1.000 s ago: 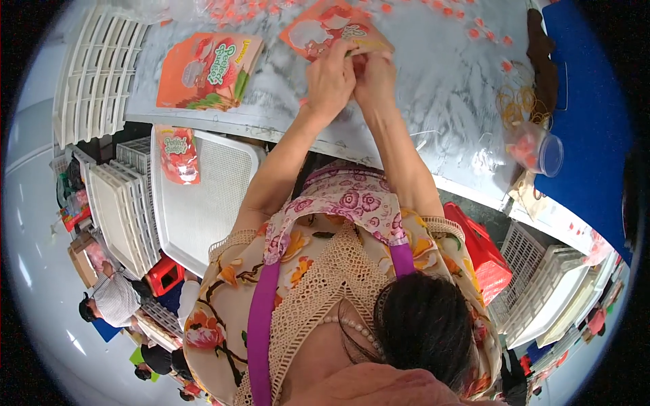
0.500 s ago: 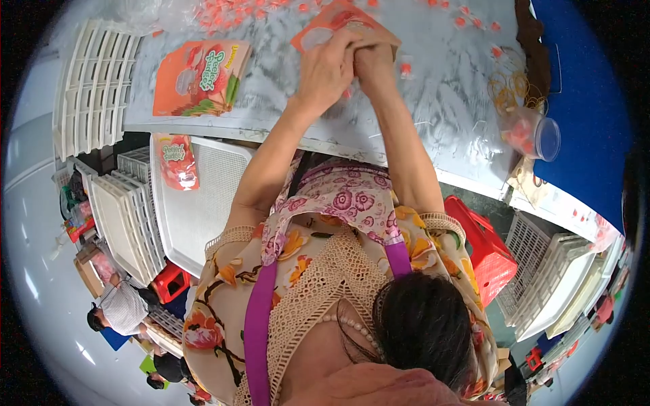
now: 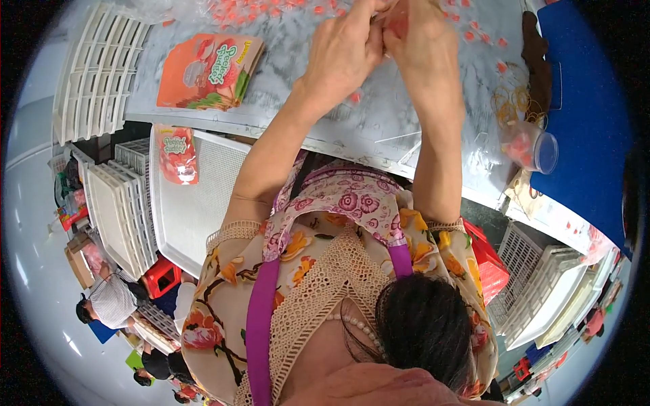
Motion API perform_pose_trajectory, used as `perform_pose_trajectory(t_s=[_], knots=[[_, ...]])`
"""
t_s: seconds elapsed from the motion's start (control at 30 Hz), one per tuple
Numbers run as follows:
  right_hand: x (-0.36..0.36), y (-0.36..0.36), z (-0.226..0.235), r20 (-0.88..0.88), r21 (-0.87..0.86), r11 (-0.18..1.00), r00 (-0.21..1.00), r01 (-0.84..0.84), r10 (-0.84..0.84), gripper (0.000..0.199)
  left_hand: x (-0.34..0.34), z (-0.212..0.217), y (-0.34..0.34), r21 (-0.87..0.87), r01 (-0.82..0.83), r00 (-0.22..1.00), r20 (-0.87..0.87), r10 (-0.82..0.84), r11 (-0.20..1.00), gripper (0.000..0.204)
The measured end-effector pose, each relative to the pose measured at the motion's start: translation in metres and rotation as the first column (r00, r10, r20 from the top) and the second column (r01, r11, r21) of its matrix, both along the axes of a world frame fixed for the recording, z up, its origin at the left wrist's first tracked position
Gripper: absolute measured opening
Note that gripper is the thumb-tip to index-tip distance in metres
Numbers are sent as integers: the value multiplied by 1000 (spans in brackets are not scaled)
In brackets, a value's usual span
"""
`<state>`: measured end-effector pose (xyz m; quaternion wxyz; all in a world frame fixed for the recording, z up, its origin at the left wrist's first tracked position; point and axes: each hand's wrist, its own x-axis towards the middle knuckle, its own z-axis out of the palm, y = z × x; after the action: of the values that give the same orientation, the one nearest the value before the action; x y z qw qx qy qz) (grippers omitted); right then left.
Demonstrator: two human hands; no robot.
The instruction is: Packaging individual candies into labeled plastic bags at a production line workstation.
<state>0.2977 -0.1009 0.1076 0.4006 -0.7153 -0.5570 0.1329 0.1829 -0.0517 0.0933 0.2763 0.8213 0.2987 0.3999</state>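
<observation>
Orange pouch stack (image 3: pixel 208 72) on table, red-orange pouch (image 3: pixel 177 154) on tray

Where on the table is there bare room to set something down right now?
Bare tabletop lies between the stack of orange pouches and the left hand. Another strip runs along the near table edge by the right forearm. It is crowded at the far edge with scattered red pieces, and on the right around the clear cup and rubber bands.

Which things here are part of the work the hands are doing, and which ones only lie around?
In use:
left hand
right hand
small red pieces scattered on the table
stack of orange pouches

Lying about:
clear cup
filled pouch on the white tray
rubber bands
red stool
</observation>
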Motion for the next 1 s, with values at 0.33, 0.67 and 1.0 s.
perform_pose_trajectory(t_s=[0.33,0.67,1.0], knots=[[19,-12,-47,-127,670,739,991,62,32,32,-34,34,30,-381,15,987,152,47,924,17],[-33,-18,-190,261,91,981,955,-173,145,81,-172,35,34,-441,-302,887,194,419,845,19],[-105,14,-204,346,115,883,852,-454,393,39,-172,19,3,-421,-312,877,216,428,852,20]])
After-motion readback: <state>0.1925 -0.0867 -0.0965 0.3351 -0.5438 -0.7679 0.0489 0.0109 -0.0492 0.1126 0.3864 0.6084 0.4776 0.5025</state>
